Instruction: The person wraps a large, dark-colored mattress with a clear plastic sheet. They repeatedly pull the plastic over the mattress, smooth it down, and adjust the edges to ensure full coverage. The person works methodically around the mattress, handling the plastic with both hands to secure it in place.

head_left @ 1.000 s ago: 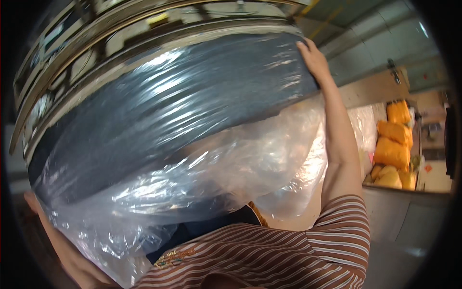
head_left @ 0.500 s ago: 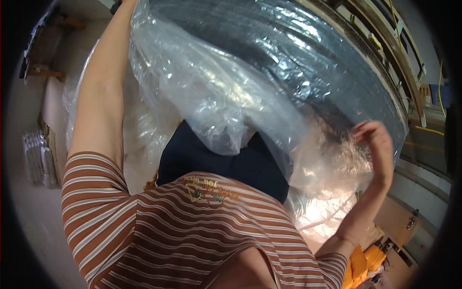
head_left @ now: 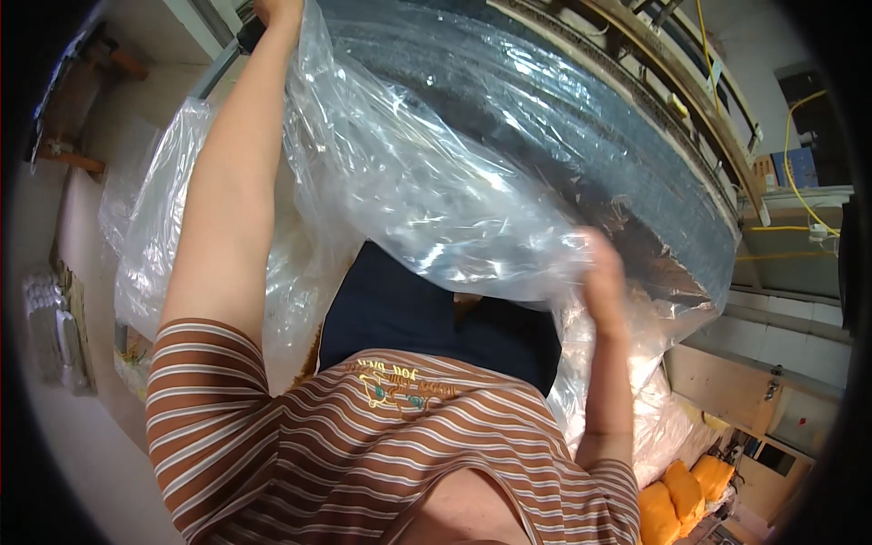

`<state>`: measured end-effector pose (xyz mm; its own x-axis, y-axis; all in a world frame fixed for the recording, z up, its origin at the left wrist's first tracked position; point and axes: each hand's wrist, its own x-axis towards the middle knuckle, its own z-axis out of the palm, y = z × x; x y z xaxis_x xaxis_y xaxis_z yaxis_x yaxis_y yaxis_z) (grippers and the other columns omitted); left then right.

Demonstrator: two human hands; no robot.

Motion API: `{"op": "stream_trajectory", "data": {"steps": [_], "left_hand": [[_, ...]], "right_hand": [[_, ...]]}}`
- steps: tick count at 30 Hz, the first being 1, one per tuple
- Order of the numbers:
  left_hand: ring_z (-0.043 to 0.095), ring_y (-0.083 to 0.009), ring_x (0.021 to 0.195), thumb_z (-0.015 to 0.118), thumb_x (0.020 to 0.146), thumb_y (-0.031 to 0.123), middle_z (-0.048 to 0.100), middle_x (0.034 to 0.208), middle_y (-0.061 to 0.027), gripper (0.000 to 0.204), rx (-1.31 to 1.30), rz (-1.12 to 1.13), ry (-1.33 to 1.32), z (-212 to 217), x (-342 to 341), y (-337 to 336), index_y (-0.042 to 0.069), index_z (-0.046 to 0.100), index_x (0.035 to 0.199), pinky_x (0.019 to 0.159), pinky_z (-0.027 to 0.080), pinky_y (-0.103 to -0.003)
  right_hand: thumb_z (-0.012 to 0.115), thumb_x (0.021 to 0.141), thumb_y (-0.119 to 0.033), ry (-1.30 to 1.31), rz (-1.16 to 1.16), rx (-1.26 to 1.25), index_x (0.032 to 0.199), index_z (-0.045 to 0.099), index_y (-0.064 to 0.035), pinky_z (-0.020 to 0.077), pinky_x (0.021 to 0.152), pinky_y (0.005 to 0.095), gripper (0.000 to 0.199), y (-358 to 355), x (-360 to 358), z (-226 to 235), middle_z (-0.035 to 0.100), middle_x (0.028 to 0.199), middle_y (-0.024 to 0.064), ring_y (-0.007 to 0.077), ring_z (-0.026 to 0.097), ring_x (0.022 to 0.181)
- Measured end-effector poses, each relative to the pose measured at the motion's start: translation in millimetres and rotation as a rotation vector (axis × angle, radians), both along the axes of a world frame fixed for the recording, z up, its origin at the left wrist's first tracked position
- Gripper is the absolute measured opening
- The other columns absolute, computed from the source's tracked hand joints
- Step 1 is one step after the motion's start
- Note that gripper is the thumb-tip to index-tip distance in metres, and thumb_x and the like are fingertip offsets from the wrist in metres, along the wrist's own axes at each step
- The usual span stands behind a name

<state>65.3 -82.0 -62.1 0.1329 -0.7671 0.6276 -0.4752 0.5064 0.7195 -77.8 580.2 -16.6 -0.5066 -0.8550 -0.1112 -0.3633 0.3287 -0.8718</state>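
A clear, crinkled plastic film hangs in front of me, in folds across my dark trousers. It runs over a large dark grey-blue surface with a curved edge. My left arm reaches far forward, and my left hand is at the top edge of the view beside the gathered film. Its fingers are cut off there. My right hand is at the film's lower right folds, touching or very close to them. Motion smears its fingers, so their grip is unclear.
More clear plastic hangs on the left, beyond my arm. Wooden rails run along the far right side, with a yellow cord nearby. Orange bundles lie at the lower right, near pale plastic wrap.
My right hand has moved left, from the film's right side toward its middle folds. My left hand appears slightly farther right, and the hanging film's folds have shifted.
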Motion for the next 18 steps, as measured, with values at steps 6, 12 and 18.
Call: {"op": "stream_trajectory", "data": {"steps": [6, 12, 18], "left_hand": [[0.064, -0.0229, 0.079, 0.06, 0.084, 0.022, 0.067, 0.083, -0.0112, 0.024, -0.014, -0.204, 0.246, 23, -17, 40, 0.0, 0.064, 0.092, 0.075, 0.049, -0.034], [0.061, -0.0261, 0.083, 0.058, 0.085, 0.024, 0.064, 0.089, -0.0142, 0.027, -0.004, -0.275, 0.25, 19, -23, 47, -0.001, 0.061, 0.093, 0.077, 0.047, -0.037], [0.064, -0.0238, 0.084, 0.058, 0.089, 0.02, 0.067, 0.097, -0.0137, 0.026, 0.087, -0.378, 0.182, -20, -31, 2, -0.002, 0.058, 0.105, 0.077, 0.05, -0.03]], "right_hand": [[0.056, 0.088, -0.033, 0.723, -1.12, -0.611, 0.123, 0.05, -0.0006, 0.041, 0.096, 0.0406, 0.048, 222, -107, 112, 0.052, 0.122, 0.0128, 0.0246, 0.051, 0.11], [0.061, 0.089, -0.03, 0.721, -0.759, 0.353, 0.135, 0.04, -0.0002, 0.0276, 0.107, 0.045, 0.059, 196, 4, -110, 0.041, 0.137, 0.0185, 0.0327, 0.039, 0.126], [0.046, 0.097, -0.028, 0.198, -1.098, -0.488, 0.12, 0.052, -0.0079, 0.0469, 0.08, 0.0355, 0.032, 178, 23, -97, 0.06, 0.095, 0.0043, 0.018, 0.057, 0.087]]}}
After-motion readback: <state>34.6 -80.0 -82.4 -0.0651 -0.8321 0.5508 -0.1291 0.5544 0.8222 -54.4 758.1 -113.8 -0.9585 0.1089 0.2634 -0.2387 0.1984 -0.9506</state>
